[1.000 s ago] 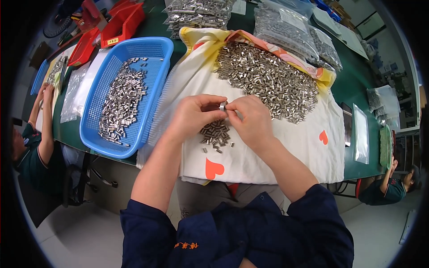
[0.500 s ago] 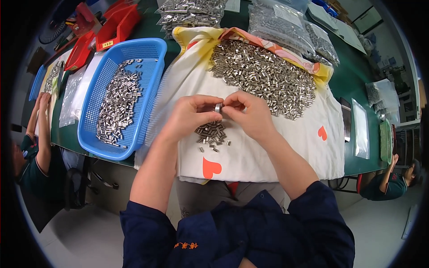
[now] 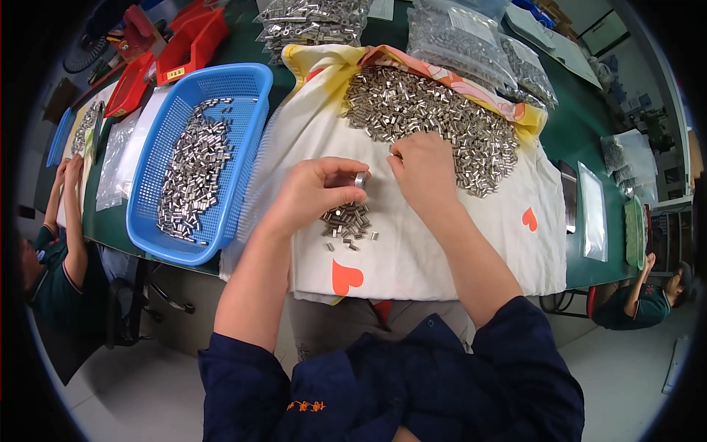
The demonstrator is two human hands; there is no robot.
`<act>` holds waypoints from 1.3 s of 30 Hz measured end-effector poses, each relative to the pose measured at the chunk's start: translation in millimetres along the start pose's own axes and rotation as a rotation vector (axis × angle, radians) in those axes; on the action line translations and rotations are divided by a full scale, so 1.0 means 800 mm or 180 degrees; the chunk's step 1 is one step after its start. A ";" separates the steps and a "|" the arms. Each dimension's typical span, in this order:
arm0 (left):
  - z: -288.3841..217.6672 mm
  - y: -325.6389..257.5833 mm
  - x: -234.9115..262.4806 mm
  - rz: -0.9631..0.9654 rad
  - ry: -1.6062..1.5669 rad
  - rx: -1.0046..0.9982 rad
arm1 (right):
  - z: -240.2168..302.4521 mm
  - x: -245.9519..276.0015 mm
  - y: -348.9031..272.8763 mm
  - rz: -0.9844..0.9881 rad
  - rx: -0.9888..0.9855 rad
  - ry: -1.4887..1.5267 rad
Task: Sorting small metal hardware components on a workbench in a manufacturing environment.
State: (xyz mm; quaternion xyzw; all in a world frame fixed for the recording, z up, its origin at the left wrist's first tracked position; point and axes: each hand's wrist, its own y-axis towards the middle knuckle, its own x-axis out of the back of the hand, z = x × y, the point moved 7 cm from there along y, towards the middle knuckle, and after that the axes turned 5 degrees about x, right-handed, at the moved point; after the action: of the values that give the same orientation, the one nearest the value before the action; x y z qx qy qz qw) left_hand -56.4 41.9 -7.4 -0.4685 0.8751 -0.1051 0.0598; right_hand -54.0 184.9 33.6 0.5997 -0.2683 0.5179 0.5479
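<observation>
My left hand (image 3: pixel 309 193) pinches a short metal ring (image 3: pixel 361 179) between thumb and fingers. Below that hand lies a small heap of short silvery metal sleeves (image 3: pixel 347 224) on a white cloth (image 3: pixel 456 254). My right hand (image 3: pixel 425 171) is at the near edge of a large pile of similar metal sleeves (image 3: pixel 412 103). Its fingers are curled together, and whatever may be in them is hidden. A blue plastic basket (image 3: pixel 138 214) to the left of my left hand holds many more sleeves.
Clear bags of metal parts (image 3: pixel 460 44) stand along the far side of the green table (image 3: pixel 571 265). Red bins (image 3: pixel 193 46) sit far left. A phone (image 3: pixel 568 195) and a flat clear bag (image 3: pixel 592 212) lie at right. Other people work at both sides.
My right hand has moved away from the ring, to the right and up to the edge of the large pile. My left hand stays in place with the ring.
</observation>
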 end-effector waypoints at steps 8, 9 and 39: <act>0.000 0.002 0.001 -0.0034 -0.0263 -0.0007 | -0.002 0.000 -0.008 0.0000 0.0078 0.0459; -0.002 0.002 0.002 -0.0051 -0.0363 -0.0072 | 0.001 0.004 -0.008 -0.0042 0.0113 0.0687; 0.003 -0.006 0.002 -0.0176 -0.0141 -0.0123 | 0.032 0.005 -0.021 0.0234 -0.0284 0.2553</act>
State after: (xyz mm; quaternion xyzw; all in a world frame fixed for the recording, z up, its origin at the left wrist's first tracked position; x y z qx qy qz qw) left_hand -53.1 37.9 -8.8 -0.4958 0.8622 -0.0794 0.0672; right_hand -29.6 166.2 34.8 0.3157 -0.0768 0.7178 0.6157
